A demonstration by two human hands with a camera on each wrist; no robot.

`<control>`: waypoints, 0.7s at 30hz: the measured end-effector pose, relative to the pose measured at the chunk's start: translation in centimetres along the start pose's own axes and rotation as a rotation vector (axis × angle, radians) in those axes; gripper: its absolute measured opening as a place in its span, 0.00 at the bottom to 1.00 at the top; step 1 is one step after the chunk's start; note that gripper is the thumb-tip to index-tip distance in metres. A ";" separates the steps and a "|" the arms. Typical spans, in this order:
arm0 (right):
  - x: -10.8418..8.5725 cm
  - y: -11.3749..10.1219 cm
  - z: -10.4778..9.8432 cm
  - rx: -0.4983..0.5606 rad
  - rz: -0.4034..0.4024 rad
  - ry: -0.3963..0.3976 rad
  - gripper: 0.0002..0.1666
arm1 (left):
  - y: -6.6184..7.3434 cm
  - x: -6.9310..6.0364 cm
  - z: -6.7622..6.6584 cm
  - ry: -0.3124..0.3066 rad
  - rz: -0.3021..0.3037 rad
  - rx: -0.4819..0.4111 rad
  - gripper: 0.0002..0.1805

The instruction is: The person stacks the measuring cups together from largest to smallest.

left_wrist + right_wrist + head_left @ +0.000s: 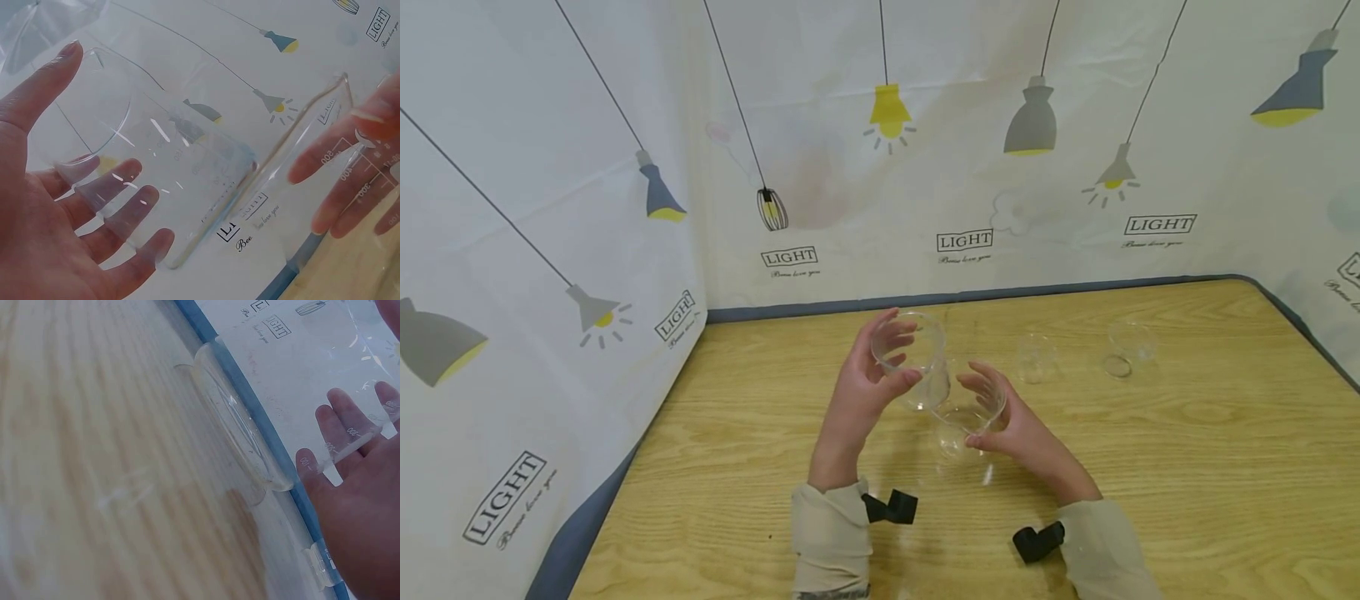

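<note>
In the head view the left hand (859,392) grips a clear beaker (925,379), tilted, its rim toward the person. Lower and to the right, the right hand (1018,425) holds a second clear beaker (958,429) with thumb and fingers round its side. The two beakers are close together; whether they touch, I cannot tell. In the left wrist view the left hand's fingers (134,212) curve round the first beaker (181,156), and printed marks show on the second beaker (350,156). The right wrist view shows the right hand (369,487) against its marked beaker.
Two more clear vessels stand on the wooden table (1187,475) to the right: a small one (1037,358) and a larger one (1133,343) with a ring-like edge beside it. A white curtain (850,200) printed with lamps borders the table's back and sides.
</note>
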State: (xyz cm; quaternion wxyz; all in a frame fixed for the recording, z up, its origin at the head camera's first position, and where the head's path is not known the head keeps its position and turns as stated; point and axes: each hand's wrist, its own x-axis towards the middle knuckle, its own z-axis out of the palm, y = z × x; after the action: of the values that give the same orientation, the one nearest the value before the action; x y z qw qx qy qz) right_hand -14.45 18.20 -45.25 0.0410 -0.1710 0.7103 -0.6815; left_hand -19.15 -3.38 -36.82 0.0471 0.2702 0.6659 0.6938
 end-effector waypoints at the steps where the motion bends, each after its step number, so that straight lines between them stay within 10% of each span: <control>1: 0.0 -0.1 0.0 0.000 0.000 0.000 0.52 | 0.0 0.0 0.0 -0.002 0.001 0.004 0.37; 21: -0.1 -0.2 0.1 -0.006 0.020 0.003 0.52 | 1.8 -0.1 1.7 -0.040 0.011 0.008 0.36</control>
State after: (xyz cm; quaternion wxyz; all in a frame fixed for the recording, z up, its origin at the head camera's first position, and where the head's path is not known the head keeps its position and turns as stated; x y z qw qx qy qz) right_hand -14.26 18.13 -45.03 0.0462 -0.1630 0.7141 -0.6792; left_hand -17.81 -2.10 -35.22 0.0554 0.2882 0.6662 0.6857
